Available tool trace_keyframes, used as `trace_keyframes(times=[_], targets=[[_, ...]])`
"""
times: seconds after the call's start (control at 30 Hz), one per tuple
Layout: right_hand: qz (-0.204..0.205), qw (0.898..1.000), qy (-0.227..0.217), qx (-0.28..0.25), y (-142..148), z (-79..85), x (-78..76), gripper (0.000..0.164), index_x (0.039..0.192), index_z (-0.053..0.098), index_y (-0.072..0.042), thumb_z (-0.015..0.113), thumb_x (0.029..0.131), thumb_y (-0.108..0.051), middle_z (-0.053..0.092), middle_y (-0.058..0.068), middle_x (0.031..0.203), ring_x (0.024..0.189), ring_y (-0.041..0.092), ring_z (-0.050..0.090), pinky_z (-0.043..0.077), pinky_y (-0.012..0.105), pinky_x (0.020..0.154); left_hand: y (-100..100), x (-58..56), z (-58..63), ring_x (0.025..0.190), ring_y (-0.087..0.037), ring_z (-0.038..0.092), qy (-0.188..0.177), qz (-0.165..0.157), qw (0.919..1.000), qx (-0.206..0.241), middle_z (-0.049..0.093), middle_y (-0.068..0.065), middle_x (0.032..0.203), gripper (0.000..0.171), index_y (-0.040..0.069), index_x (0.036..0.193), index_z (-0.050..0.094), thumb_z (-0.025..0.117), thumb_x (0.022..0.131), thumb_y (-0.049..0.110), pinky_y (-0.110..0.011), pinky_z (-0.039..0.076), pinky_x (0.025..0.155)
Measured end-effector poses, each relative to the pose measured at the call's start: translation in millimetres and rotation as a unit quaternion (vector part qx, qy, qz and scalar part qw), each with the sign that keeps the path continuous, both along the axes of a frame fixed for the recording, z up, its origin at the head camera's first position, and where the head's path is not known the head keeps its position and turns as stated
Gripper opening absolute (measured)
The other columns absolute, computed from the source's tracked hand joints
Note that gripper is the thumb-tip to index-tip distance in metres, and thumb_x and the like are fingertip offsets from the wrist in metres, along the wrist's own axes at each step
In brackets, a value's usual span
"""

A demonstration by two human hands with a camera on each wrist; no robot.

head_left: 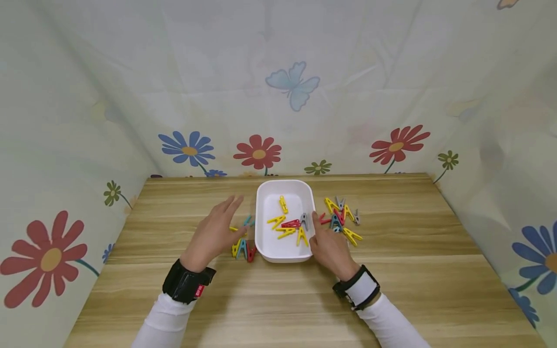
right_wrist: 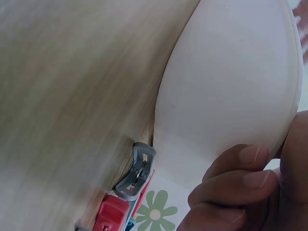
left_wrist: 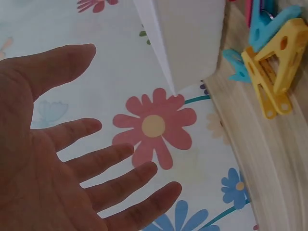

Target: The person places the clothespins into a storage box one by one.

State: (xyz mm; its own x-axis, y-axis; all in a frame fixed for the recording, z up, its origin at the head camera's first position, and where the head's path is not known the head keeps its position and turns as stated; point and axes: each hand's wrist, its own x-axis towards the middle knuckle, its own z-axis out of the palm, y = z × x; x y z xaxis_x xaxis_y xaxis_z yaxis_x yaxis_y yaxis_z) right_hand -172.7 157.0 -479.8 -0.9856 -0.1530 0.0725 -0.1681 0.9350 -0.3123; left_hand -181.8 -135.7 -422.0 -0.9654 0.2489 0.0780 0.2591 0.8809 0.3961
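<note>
A white plastic tray (head_left: 284, 255) stands mid-table, holding several clothespins in yellow, red and grey, among them a yellow clothespin (head_left: 284, 204) near its far end. My right hand (head_left: 329, 250) grips the tray's right rim; in the right wrist view its curled fingers (right_wrist: 231, 187) lie against the outer wall. To the left of the tray, my left hand (head_left: 212, 238) is raised with fingers spread and nothing in it. Just beyond its thumb lies a small group of yellow, teal and red clothespins, including a red clothespin (head_left: 251, 252), partly hidden by that hand.
Right of the tray is a loose pile of yellow, red, grey and teal clothespins, with a yellow clothespin (head_left: 352, 237) at its near side. The wooden table (head_left: 261, 309) meets a flower-printed cloth backdrop (head_left: 217, 87) at the back and sides.
</note>
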Motion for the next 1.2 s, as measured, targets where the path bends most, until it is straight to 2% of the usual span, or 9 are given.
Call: trace_keyframes(times=[0.17, 0.3, 0.43, 0.57, 0.67, 0.97, 1.2], targets=[[0.002, 1.0, -0.001, -0.001, 0, 0.2, 0.2, 0.068, 0.152, 0.033, -0.003, 0.058, 0.09, -0.014, 0.045, 0.001, 0.055, 0.046, 0.016, 0.041, 0.025, 0.03, 0.044, -2, 2.2, -19.8, 0.131, -0.039, 0.05, -0.027, 0.0, 0.9994, -0.021, 0.045, -0.018, 0.149, 0.078, 0.017, 0.152, 0.039, 0.072, 0.086, 0.042, -0.058, 0.049, 0.095], [0.003, 1.0, 0.006, -0.001, 0, -0.2, 0.4, 0.068, 0.152, 0.033, -0.002, 0.058, 0.09, -0.014, 0.045, 0.001, 0.055, 0.045, 0.016, 0.041, 0.025, 0.03, 0.044, -5, 3.7, -35.9, 0.114, -0.034, 0.061, -0.059, 0.005, 0.9978, -0.03, 0.055, -0.017, 0.136, 0.073, 0.017, 0.148, 0.045, 0.074, 0.085, 0.041, -0.054, 0.053, 0.087], [0.001, 1.0, 0.005, -0.005, -1, -0.5, 0.3, 0.068, 0.152, 0.033, -0.002, 0.058, 0.089, -0.013, 0.045, 0.001, 0.055, 0.045, 0.016, 0.04, 0.025, 0.03, 0.044, -8, 5.8, -49.3, 0.101, -0.029, 0.064, -0.085, 0.009, 0.9955, -0.041, 0.059, -0.015, 0.128, 0.07, 0.015, 0.144, 0.051, 0.077, 0.083, 0.036, -0.049, 0.054, 0.08], [-0.001, 1.0, -0.006, -0.008, -2, 0.1, 0.3, 0.068, 0.153, 0.032, -0.003, 0.057, 0.09, -0.013, 0.044, 0.0, 0.054, 0.045, 0.016, 0.04, 0.024, 0.029, 0.044, -10, 6.9, -59.2, 0.095, -0.026, 0.064, -0.084, 0.004, 0.9952, -0.051, 0.06, -0.013, 0.121, 0.063, 0.013, 0.137, 0.057, 0.078, 0.081, 0.032, -0.046, 0.053, 0.073], [-0.002, 1.0, -0.006, -0.006, -2, 0.9, 0.3, 0.068, 0.153, 0.032, -0.003, 0.057, 0.09, -0.013, 0.043, 0.0, 0.054, 0.045, 0.016, 0.04, 0.024, 0.029, 0.045, -12, 6.6, -64.5, 0.09, -0.025, 0.063, -0.071, -0.001, 0.9963, -0.05, 0.061, -0.012, 0.115, 0.057, 0.012, 0.131, 0.062, 0.079, 0.08, 0.029, -0.044, 0.053, 0.069], [0.005, 1.0, 0.02, 0.007, 0, 0.2, -1.7, 0.067, 0.151, 0.034, -0.002, 0.057, 0.09, -0.014, 0.042, 0.0, 0.053, 0.044, 0.016, 0.039, 0.024, 0.03, 0.044, -13, 2.9, -69.9, 0.088, -0.025, 0.064, -0.061, -0.012, 0.9974, -0.038, 0.066, -0.01, 0.104, 0.044, 0.011, 0.124, 0.064, 0.074, 0.081, 0.016, -0.045, 0.052, 0.072], [0.007, 0.999, 0.036, 0.004, 2, -5.1, -1.6, 0.065, 0.149, 0.038, -0.002, 0.059, 0.088, -0.013, 0.042, 0.0, 0.051, 0.043, 0.016, 0.039, 0.025, 0.031, 0.043, -15, 1.7, -73.8, 0.076, -0.019, 0.056, -0.065, -0.016, 0.9975, -0.021, 0.064, -0.005, 0.09, 0.033, 0.008, 0.112, 0.067, 0.074, 0.08, 0.011, -0.036, 0.046, 0.066]])
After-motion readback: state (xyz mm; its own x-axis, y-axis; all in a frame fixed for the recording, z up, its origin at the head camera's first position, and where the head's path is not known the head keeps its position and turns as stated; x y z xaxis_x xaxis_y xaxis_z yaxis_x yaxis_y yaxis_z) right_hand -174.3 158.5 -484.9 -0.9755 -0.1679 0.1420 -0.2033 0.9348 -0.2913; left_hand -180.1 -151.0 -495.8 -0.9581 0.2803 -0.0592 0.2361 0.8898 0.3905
